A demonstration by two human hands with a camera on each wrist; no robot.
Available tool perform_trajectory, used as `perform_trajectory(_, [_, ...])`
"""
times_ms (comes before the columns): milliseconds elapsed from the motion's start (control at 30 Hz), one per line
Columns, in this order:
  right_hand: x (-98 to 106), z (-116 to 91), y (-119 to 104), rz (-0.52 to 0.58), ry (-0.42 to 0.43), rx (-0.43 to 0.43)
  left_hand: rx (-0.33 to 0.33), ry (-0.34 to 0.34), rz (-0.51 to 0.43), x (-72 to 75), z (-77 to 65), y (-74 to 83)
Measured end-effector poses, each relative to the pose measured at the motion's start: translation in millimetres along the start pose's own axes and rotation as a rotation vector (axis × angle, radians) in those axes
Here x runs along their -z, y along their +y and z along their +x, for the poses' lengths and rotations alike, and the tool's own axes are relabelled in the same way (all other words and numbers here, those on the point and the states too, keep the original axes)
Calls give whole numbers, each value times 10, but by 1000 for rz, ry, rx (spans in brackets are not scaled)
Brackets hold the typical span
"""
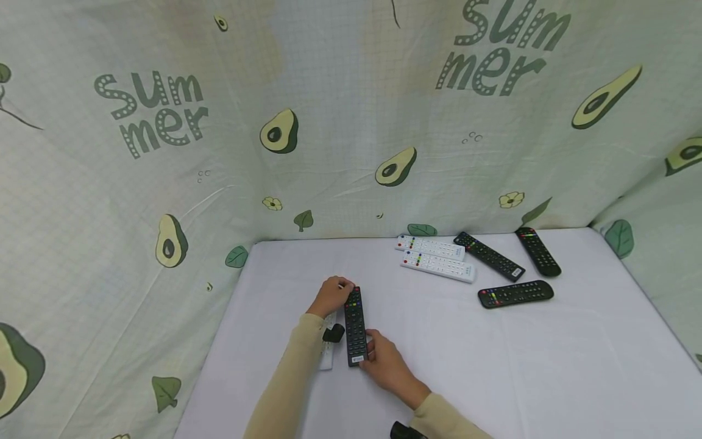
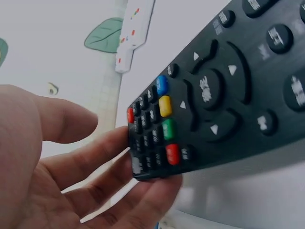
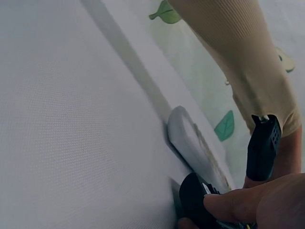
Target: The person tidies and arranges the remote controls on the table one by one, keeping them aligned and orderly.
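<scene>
A long black remote control (image 1: pixel 354 323) with coloured buttons lies lengthwise between the two hands. My right hand (image 1: pixel 390 366) grips its near end, the thumb on the button face in the right wrist view. At the far end is my left hand (image 1: pixel 331 296). Seen from the left wrist, the fingers (image 2: pixel 102 157) touch the remote's end and edge, while the thumb stands apart from it. A white remote control (image 1: pixel 326 356) lies just left of the black one, partly hidden by the left forearm and its wrist camera.
At the back right of the white table (image 1: pixel 548 366) lie two white remotes (image 1: pixel 439 266), side by side. Near them are three black remotes: one slanted (image 1: pixel 490 256), one by the back edge (image 1: pixel 538 252), one crosswise (image 1: pixel 515 294). A printed curtain (image 1: pixel 329 73) hangs behind.
</scene>
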State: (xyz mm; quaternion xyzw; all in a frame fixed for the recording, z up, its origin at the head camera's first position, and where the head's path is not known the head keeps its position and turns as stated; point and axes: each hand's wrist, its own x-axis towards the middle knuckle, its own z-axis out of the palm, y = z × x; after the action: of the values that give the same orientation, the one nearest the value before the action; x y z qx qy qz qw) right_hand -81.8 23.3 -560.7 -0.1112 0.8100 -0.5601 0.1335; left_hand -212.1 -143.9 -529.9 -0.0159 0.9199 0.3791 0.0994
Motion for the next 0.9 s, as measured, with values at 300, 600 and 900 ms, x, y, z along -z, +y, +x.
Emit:
perform_trajectory(300, [-19, -18, -21, -79, -12, 20, -11, -41, 67, -37, -57, 59])
perform_trajectory(600, [-13, -34, -38, -88, -19, 22, -22, -39, 163, -58, -118, 135])
perform_trajectory(900, [120, -85, -9, -124, 11, 31, -69, 4, 197, -82, -221, 242])
